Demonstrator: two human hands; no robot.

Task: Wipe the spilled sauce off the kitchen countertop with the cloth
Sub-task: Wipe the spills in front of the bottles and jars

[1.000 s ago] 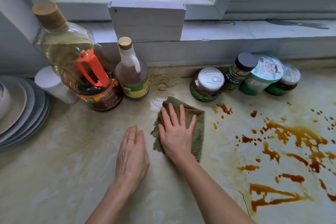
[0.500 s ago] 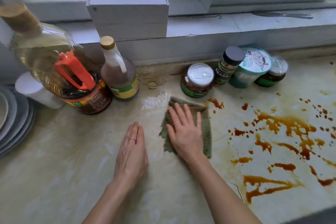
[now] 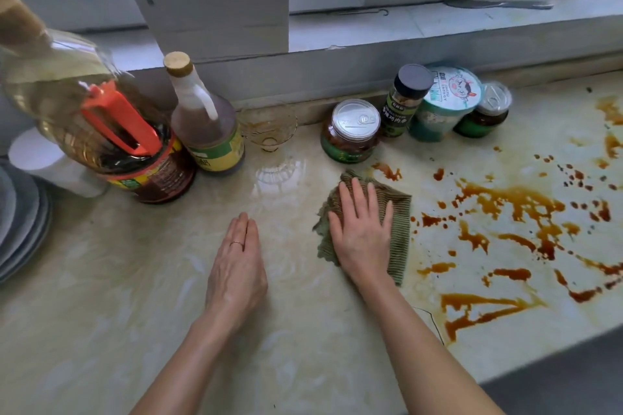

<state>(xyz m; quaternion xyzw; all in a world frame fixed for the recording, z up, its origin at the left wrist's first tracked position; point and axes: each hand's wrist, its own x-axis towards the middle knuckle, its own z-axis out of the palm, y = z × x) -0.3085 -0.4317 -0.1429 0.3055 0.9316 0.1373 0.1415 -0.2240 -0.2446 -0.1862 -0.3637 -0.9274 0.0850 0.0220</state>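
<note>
So the right hand (image 3: 362, 229) presses flat, fingers spread, on the green cloth (image 3: 397, 236) just left of the sauce spill (image 3: 505, 212), while the left hand (image 3: 237, 266) rests flat, fingers together, on the countertop (image 3: 101, 313) left of the cloth.

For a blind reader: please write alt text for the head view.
A right hand presses a green cloth flat on a countertop, just left of brown spilled sauce. The left hand rests flat nearby; jars stand behind.

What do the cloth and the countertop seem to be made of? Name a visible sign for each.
The cloth: ribbed woven fabric, matte green, edges fraying. The countertop: probably polished stone or marble-look laminate; glossy, with pale veining and reflections.
</note>
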